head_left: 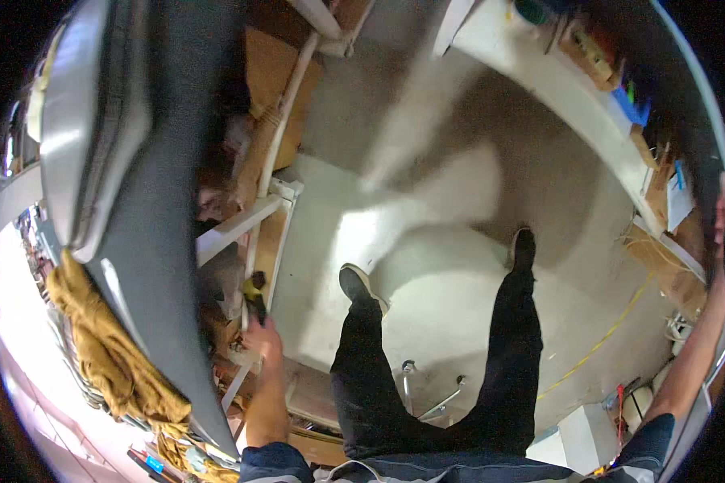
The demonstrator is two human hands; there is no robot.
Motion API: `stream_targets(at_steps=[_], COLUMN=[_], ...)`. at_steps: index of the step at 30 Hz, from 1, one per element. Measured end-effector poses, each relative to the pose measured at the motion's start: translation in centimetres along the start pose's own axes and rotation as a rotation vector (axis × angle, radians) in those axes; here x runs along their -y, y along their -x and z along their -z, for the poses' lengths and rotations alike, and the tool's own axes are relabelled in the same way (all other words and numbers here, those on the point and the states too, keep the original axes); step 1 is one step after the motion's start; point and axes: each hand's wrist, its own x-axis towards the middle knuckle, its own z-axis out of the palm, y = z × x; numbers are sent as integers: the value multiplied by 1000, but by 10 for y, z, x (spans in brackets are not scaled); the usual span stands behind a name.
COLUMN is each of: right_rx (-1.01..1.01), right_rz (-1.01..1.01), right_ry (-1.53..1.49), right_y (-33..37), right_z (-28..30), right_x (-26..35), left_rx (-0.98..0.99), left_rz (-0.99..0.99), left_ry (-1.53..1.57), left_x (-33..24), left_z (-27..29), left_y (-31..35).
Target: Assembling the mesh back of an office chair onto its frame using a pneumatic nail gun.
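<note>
My left hand (263,338) is low beside the white frame at the left, its fingers closed around a tool with a yellow-and-black handle (255,296). The tool points away from me, and its exact kind is too blurred to make out. At the far right rim my right hand (721,217) reaches up along the edge of a dark panel (693,56). Its fingers look stretched out against that edge, seen from the side and distorted, with nothing visible in them.
A large grey padded surface (169,161) rises at the left, with a brown cloth (105,346) over its edge. Underneath are white rails (242,229) and cardboard (278,80). A curved shelf (556,97) holds boxes at the right. Chair legs (408,386) stand between my feet; yellow tape (600,342) crosses the floor.
</note>
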Motion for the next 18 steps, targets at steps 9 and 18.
stream_targets(at_steps=[9, 18], right_rx=[399, 1206], right_rz=[43, 125], right_ry=[-519, -1268], right_y=[71, 208], right_z=[-8, 60], right_x=[27, -26], left_rx=[232, -431], left_rz=[-437, -916], left_ry=[801, 911], left_x=[-104, -252], left_z=[159, 424], left_y=[356, 539])
